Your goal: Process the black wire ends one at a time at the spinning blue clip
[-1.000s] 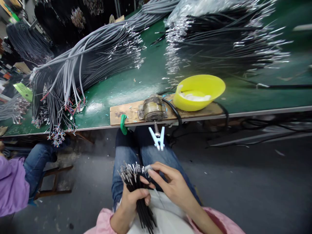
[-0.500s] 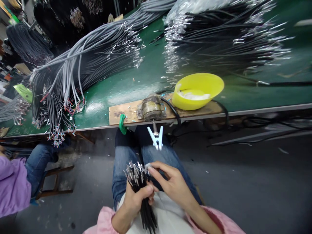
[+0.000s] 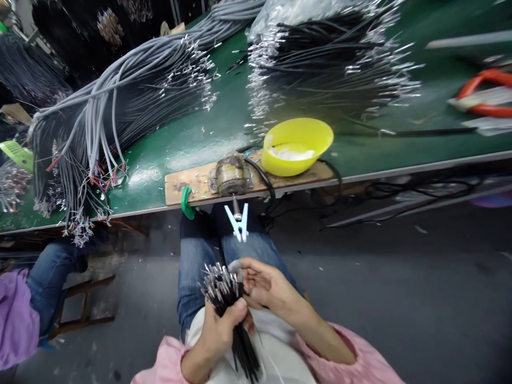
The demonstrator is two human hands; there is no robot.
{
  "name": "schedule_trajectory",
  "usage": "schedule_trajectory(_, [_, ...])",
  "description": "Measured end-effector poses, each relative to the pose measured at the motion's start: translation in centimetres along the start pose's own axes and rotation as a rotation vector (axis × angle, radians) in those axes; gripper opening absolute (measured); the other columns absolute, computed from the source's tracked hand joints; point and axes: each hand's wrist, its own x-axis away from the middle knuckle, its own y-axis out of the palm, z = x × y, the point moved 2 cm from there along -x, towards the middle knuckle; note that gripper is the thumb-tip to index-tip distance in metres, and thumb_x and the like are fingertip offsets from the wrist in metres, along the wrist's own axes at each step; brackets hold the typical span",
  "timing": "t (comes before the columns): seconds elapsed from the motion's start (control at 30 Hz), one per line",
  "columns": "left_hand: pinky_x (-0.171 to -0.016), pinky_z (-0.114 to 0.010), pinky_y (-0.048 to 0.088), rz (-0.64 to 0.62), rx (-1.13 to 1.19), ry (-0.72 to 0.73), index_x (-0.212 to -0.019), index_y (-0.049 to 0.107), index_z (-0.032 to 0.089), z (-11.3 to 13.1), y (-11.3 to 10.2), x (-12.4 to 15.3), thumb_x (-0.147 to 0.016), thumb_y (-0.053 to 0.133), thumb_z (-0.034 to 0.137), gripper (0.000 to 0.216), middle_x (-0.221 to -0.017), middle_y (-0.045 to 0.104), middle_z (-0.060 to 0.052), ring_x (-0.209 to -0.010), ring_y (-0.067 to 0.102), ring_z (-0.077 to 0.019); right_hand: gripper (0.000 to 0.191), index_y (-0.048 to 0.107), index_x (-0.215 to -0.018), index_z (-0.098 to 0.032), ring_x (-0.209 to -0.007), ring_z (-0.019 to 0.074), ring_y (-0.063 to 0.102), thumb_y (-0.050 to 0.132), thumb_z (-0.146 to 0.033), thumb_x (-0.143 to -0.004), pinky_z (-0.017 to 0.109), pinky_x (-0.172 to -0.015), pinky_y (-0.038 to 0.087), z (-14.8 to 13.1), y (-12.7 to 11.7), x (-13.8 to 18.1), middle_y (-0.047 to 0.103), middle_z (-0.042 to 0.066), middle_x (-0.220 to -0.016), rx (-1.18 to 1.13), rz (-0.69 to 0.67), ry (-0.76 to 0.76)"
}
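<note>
In my lap, my left hand (image 3: pixel 224 325) is wrapped around a bundle of thin black cables (image 3: pixel 245 354), held upright with the stripped, silvery ends on top. My right hand (image 3: pixel 266 282) is at the right side of those ends, its fingers curled in. A pale cover sits on one fingertip, which touches the bundle's edge. Whatever lies between the right fingers is hidden. Beyond my hands, a light blue clothespin (image 3: pixel 239 224) is fixed to the shaft of a small motor (image 3: pixel 231 175), which is mounted on a wooden board (image 3: pixel 186 186) at the table edge.
A yellow bowl (image 3: pixel 298 149) with white material stands on the board, beside a green clamp (image 3: pixel 186 202). Grey cables (image 3: pixel 100 96) and black cables (image 3: pixel 316 58) lie on the green table (image 3: pixel 224 128). Orange-handled scissors (image 3: pixel 476 90) lie right. Another person's purple garment (image 3: pixel 18 314) shows left.
The view has shifted right, bringing the orange handles into sight. My right fingers have curled in more beside the cable ends. My left hand keeps its hold on the bundle.
</note>
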Motion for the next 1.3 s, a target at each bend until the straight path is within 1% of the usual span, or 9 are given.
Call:
schedule_trajectory(0.07, [-0.042, -0.020, 0.035, -0.008, -0.069, 0.039, -0.059, 0.052, 0.014, -0.1, -0.3, -0.2, -0.045, 0.080, 0.053, 0.050, -0.042, 0.049, 0.005, -0.039, 0.045, -0.0067, 0.048, 0.059, -0.075, -0.018, -0.048, 0.0107, 0.042, 0.072, -0.060, -0.056, 0.023, -0.045, 0.038, -0.3, -0.1, 0.1, 0.044, -0.006, -0.053, 0.120, -0.008, -0.028])
schedule_trajectory(0.2, [-0.036, -0.020, 0.031, 0.025, -0.067, 0.131, -0.057, 0.054, 0.014, -0.5, -0.8, -0.7, -0.048, 0.079, 0.051, 0.046, -0.037, 0.046, 0.005, -0.033, 0.040, -0.0068, 0.032, 0.053, -0.056, -0.018, -0.047, 0.0097, 0.033, 0.065, -0.042, -0.072, 0.022, -0.042, 0.032, -0.7, 0.2, 0.4, 0.035, -0.007, -0.050, 0.339, 0.076, -0.082])
schedule_trajectory(0.37, [-0.036, -0.020, 0.029, 0.053, -0.141, 0.190, -0.042, 0.046, 0.015, 0.5, -0.5, -0.7, -0.055, 0.072, 0.057, 0.051, -0.035, 0.042, 0.004, -0.033, 0.037, -0.0057, 0.034, 0.054, -0.060, -0.018, -0.048, 0.0117, 0.041, 0.053, -0.044, -0.081, 0.024, -0.046, 0.037, -0.7, 0.6, 0.4, 0.044, -0.004, -0.052, 0.325, 0.070, -0.150])
schedule_trajectory(0.57, [-0.036, -0.020, 0.024, 0.101, -0.125, 0.139, -0.046, 0.044, 0.017, 1.5, -0.3, -0.5, -0.048, 0.075, 0.057, 0.051, -0.035, 0.040, 0.006, -0.032, 0.034, -0.0047, 0.033, 0.057, -0.061, -0.018, -0.050, 0.0137, 0.048, 0.055, -0.044, -0.082, 0.025, -0.048, 0.040, -1.2, 0.4, 0.4, 0.050, 0.000, -0.056, 0.306, 0.171, -0.264])
schedule_trajectory(0.73, [-0.040, -0.022, 0.031, 0.078, -0.091, 0.156, -0.044, 0.047, 0.016, 1.8, -0.2, -0.6, -0.061, 0.069, 0.054, 0.047, -0.038, 0.045, 0.003, -0.037, 0.040, -0.0071, 0.032, 0.054, -0.059, -0.020, -0.051, 0.0145, 0.048, 0.053, -0.040, -0.084, 0.026, -0.047, 0.039, -1.8, 0.0, 0.4, 0.050, 0.000, -0.055, 0.421, 0.315, -0.330])
schedule_trajectory(0.9, [-0.040, -0.022, 0.032, 0.009, -0.118, 0.275, -0.049, 0.049, 0.016, 2.1, 0.3, -1.3, -0.066, 0.070, 0.045, 0.039, -0.038, 0.044, 0.004, -0.036, 0.039, -0.0073, 0.033, 0.049, -0.053, -0.021, -0.047, 0.0138, 0.046, 0.048, -0.024, -0.086, 0.026, -0.046, 0.038, -2.6, 1.3, 0.4, 0.048, -0.001, -0.051, 0.662, 0.310, -0.458])
schedule_trajectory(1.0, [-0.036, -0.020, 0.029, 0.025, -0.083, 0.327, -0.059, 0.055, 0.015, 2.5, 0.5, -1.9, -0.058, 0.077, 0.040, 0.034, -0.037, 0.043, 0.007, -0.033, 0.036, -0.0056, 0.027, 0.052, -0.058, -0.022, -0.052, 0.0157, 0.050, 0.047, -0.013, -0.083, 0.029, -0.055, 0.041, -3.2, 2.1, 0.1, 0.053, 0.000, -0.053, 0.740, 0.417, -0.593])
schedule_trajectory(1.13, [-0.032, -0.016, 0.025, -0.044, 0.045, 0.233, -0.059, 0.051, 0.015, 3.7, 0.5, -2.9, -0.051, 0.080, 0.046, 0.043, -0.032, 0.038, 0.010, -0.028, 0.031, -0.0026, 0.021, 0.057, -0.063, -0.021, -0.054, 0.0164, 0.052, 0.051, -0.012, -0.080, 0.029, -0.053, 0.042, -3.4, 2.2, -0.7, 0.057, 0.001, -0.057, 0.542, 0.499, -0.614])
schedule_trajectory(1.3, [-0.030, -0.016, 0.028, -0.295, -0.078, 0.131, -0.045, 0.045, 0.015, 5.7, 0.7, -4.0, -0.055, 0.074, 0.057, 0.051, -0.029, 0.037, 0.006, -0.026, 0.036, -0.0029, 0.028, 0.054, -0.053, -0.019, -0.048, 0.0151, 0.049, 0.056, -0.032, -0.078, 0.028, -0.046, 0.040, -2.4, 1.8, -2.3, 0.052, 0.000, -0.051, 0.021, 0.413, -0.310])
